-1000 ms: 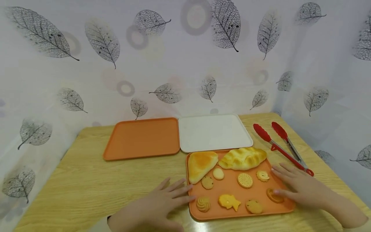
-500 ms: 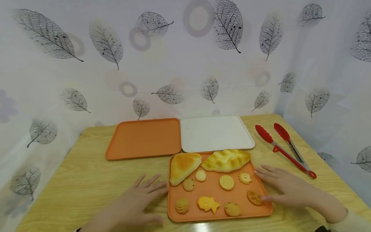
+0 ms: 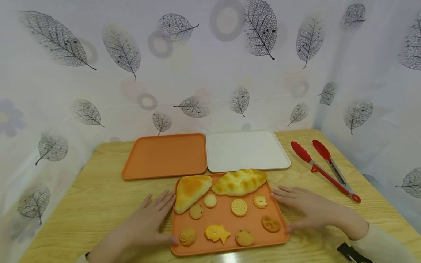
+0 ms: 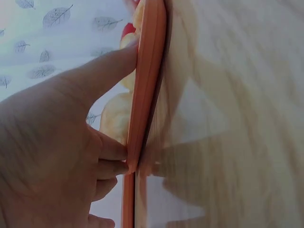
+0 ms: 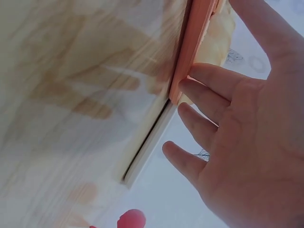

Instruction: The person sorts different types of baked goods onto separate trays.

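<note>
An orange tray [image 3: 222, 216] lies near the table's front. On it are a triangular bread [image 3: 192, 191], a long ridged bread [image 3: 241, 182] and several small cookies, among them a fish-shaped cookie [image 3: 217, 233] and a pretzel-shaped cookie [image 3: 270, 224]. My left hand [image 3: 144, 224] touches the tray's left side with fingers extended; in the left wrist view, its thumb and fingertips meet the tray's rim [image 4: 146, 80]. On the opposite side, my right hand [image 3: 306, 208] is spread, fingertips at the right edge. The right wrist view shows two fingertips against the rim [image 5: 189, 47].
Behind the front tray, a second orange tray [image 3: 166, 155] and a white tray [image 3: 248, 149] stand side by side. Red-tipped tongs [image 3: 329, 175] lie spread apart at the right of the wooden table [image 3: 88, 197]. A leaf-patterned cloth [image 3: 204, 73] hangs behind and at the sides.
The front tray, with its breads and cookies, has slid left across the table. Both hands have travelled left with it. The rear trays and tongs have stayed in place.
</note>
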`<state>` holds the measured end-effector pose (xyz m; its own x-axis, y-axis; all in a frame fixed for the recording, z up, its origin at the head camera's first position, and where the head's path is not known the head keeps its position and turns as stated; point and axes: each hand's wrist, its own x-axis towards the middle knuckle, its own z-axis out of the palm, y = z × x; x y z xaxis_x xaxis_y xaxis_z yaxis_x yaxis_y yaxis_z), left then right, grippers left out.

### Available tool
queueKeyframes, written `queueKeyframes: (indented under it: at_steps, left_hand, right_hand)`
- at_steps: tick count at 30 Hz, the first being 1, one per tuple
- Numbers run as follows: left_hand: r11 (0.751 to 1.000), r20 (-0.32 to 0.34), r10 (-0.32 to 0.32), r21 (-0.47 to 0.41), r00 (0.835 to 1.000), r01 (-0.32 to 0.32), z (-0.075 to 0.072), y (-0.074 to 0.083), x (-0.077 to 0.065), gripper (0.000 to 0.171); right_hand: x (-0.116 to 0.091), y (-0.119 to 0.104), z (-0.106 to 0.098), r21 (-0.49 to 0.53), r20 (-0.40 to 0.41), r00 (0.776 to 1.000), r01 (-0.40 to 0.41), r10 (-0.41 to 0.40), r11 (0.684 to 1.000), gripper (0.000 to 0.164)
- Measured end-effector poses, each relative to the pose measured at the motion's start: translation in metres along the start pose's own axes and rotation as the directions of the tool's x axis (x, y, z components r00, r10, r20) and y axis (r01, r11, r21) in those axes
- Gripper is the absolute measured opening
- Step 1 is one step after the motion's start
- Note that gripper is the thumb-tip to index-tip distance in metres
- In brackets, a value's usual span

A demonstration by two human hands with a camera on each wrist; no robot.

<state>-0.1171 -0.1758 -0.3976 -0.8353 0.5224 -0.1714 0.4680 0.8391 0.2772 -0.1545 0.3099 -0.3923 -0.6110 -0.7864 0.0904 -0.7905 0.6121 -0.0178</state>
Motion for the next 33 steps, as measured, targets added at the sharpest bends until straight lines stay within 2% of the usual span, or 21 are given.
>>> queueKeyframes:
  at_steps: [5, 10, 16, 20, 23, 27, 30, 33]
  left_hand:
    - [0.999, 0.023, -0.015, -0.031, 1.0, 0.016, -0.003, -0.013, -0.002, 0.121]
    - [0.999, 0.016, -0.017, -0.051, 1.0, 0.018, -0.006, -0.022, -0.006, 0.124]
    - [0.999, 0.02, -0.007, -0.052, 1.0, 0.008, -0.008, -0.024, -0.008, 0.125]
    - [1.0, -0.011, -0.001, -0.03, 1.0, 0.0, -0.006, -0.025, -0.006, 0.124]
    - [1.0, -0.036, 0.005, -0.008, 0.999, -0.006, -0.006, -0.025, -0.005, 0.124]
    - [1.0, -0.048, 0.013, 0.008, 0.999, -0.012, -0.007, -0.025, -0.004, 0.124]
    - [1.0, -0.047, 0.011, 0.02, 0.999, -0.01, -0.008, -0.025, -0.003, 0.125]
    - [1.0, -0.038, -0.002, 0.025, 0.999, 0.003, -0.008, -0.025, -0.003, 0.126]
  right_hand:
    - [0.011, -0.004, -0.002, 0.028, 0.04, 0.999, 0.008, -0.009, 1.0, 0.085]
    - [0.02, -0.009, -0.001, 0.04, 0.051, 0.999, 0.012, -0.014, 0.999, 0.084]
    - [0.023, -0.011, -0.002, 0.112, 0.094, 0.994, -0.064, 0.054, 0.992, 0.081]
    - [0.022, -0.006, -0.004, 0.122, 0.098, 0.989, -0.124, 0.113, 0.985, 0.079]
    - [0.022, 0.0, -0.008, 0.066, 0.027, 0.992, -0.126, 0.124, 0.99, 0.075]
    - [0.022, 0.01, -0.017, -0.045, -0.151, 0.983, -0.109, 0.101, 0.993, 0.07]
    - [0.025, 0.02, -0.026, -0.125, -0.299, 0.952, -0.108, 0.066, 0.986, 0.063]
    - [0.028, 0.03, -0.034, -0.205, -0.437, 0.899, -0.12, 0.019, 0.971, 0.06]
